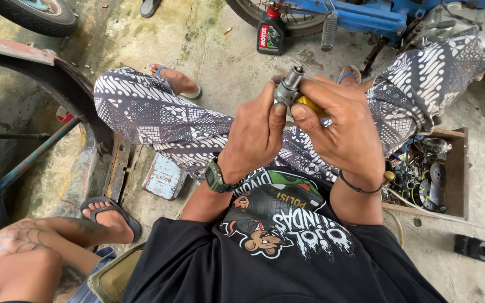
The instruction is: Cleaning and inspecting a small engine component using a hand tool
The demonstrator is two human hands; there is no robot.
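In the head view, the left hand (254,132) and the right hand (341,132) meet above the person's lap and together hold a small grey metal socket-like part (287,88), its threaded end pointing up and away from the body. The left hand's fingers are curled narrow, thumb pressed on the lower end of the metal part; a dark green wristwatch (215,177) sits on that wrist. The right hand is also closed, thumb against the metal part from the other side, and wraps a yellow-handled tool (310,105) of which only a bit of yellow shows; a thin black band (360,188) circles its wrist. Beyond the metal part, on the concrete floor, stands a black oil bottle with a red cap (270,31), just beside a wheel of the blue motorbike frame (360,15). Right of the metal part and lower, a wooden tray (458,168) holds assorted tools and discs. Left of it and lower lies a small pale blue tin box (165,177) on the floor. Far lower left, another person's tattooed leg (29,247) and sandalled foot (108,216) rest.
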